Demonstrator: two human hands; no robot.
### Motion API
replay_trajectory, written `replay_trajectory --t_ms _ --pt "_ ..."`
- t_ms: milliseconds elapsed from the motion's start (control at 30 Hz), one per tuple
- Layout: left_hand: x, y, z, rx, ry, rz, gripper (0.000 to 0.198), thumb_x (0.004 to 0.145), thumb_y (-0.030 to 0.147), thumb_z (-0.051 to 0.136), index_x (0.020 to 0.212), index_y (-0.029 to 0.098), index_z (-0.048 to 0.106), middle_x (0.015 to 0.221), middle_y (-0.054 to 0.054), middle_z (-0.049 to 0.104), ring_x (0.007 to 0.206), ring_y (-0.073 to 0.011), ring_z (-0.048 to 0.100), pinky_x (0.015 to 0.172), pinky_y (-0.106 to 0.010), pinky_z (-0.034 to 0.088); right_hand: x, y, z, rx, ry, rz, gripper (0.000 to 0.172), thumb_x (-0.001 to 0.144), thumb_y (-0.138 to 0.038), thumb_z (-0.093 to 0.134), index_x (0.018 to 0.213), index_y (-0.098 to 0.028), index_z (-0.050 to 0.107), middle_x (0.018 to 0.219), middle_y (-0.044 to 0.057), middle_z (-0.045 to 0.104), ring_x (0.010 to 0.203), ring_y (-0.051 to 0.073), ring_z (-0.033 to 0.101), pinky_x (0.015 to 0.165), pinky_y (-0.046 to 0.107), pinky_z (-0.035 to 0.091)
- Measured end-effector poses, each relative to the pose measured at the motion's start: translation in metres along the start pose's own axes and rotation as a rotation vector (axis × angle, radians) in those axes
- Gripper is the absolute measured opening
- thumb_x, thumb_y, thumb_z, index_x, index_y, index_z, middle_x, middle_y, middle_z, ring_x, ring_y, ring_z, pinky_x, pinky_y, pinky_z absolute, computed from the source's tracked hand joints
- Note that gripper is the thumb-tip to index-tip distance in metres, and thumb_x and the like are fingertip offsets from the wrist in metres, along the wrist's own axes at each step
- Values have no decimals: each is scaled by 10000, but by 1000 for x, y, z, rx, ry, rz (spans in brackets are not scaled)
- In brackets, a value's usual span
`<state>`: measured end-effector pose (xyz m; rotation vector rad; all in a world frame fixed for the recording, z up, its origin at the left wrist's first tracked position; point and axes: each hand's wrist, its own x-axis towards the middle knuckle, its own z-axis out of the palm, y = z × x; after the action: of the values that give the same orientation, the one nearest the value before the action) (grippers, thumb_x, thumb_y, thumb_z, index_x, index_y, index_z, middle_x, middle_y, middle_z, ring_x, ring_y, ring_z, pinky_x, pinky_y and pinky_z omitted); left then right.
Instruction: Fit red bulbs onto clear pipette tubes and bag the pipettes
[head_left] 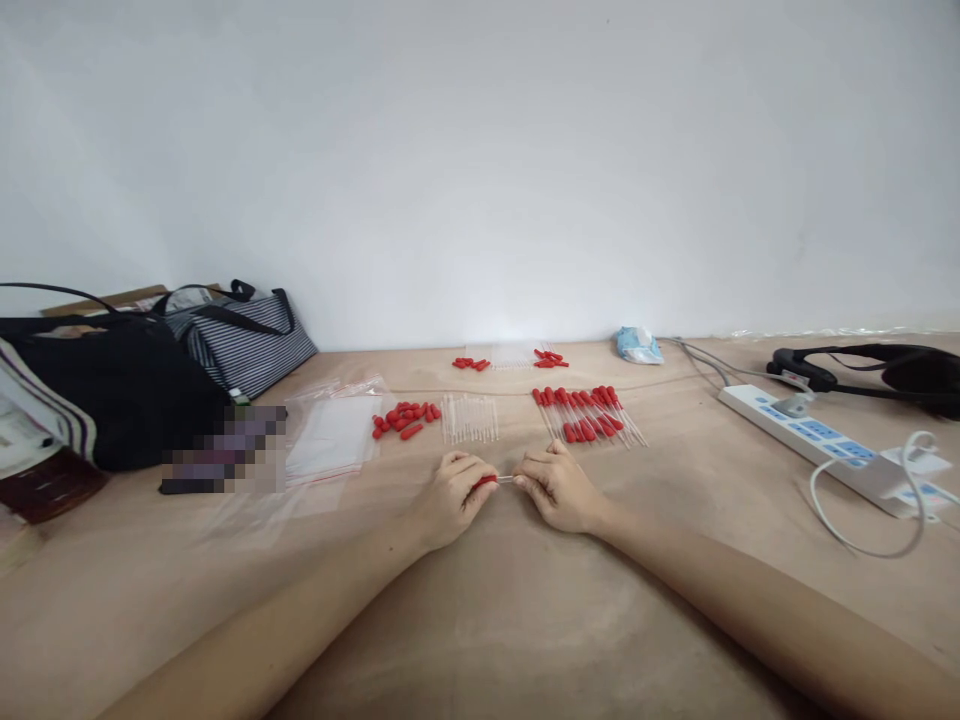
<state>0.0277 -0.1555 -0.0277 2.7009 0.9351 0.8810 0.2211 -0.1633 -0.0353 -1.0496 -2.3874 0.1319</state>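
Between finger and thumb, my left hand (457,499) grips a red rubber dropper bulb (485,480). My right hand (556,487) pinches a thin clear glass tube (506,479), whose left end meets the bulb; how deep it sits inside is hidden. Beyond my left hand lies a loose pile of red bulbs (409,415). To the right of that pile, several clear tubes (470,418) lie side by side. Past my right hand are rows of droppers (581,410) with red bulbs on their tubes.
Clear plastic bags (330,435) lie at the left, near a black bag (127,390) and a striped bag (247,340). More red bulbs (471,364) and tubes rest by the wall. A power strip (832,440) with cables, dark headgear (870,370) and a blue crumpled packet (638,345) are at the right.
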Motion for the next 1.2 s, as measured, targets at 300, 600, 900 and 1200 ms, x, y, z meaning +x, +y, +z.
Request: replay_trajectory --t_ms 300,600,900,1200 --pt "7 -10 -6 23 -19 -36 175 859 210 378 848 196 552 840 -11 645 792 -137 572 868 -340 311 5 -2 2 8 12 20 247 884 -202 321 868 -164 565 768 41 553 710 131 490 653 263 292" --pt "2 -28 -19 314 155 -224 351 756 358 544 1073 213 513 1042 -66 554 977 -245 470 849 -396 312 15 13 -15 -185 28 296 202 818 -218 417 848 -185 614 804 60 621 769 169 542 675 286 280" --pt "-1 -69 -29 562 196 -522 146 728 274 547 851 198 568 928 -70 563 891 -261 486 777 -377 365 57 41 0 -390 99 742 223 781 -194 398 934 -154 555 847 106 640 821 241 565 729 366 274" --pt "-1 -72 -33 611 141 -609 123 756 314 516 752 222 596 856 -49 589 865 -259 501 708 -372 369 58 41 6 -442 85 641 224 758 -195 422 886 -161 602 943 140 614 918 254 516 760 387 262"
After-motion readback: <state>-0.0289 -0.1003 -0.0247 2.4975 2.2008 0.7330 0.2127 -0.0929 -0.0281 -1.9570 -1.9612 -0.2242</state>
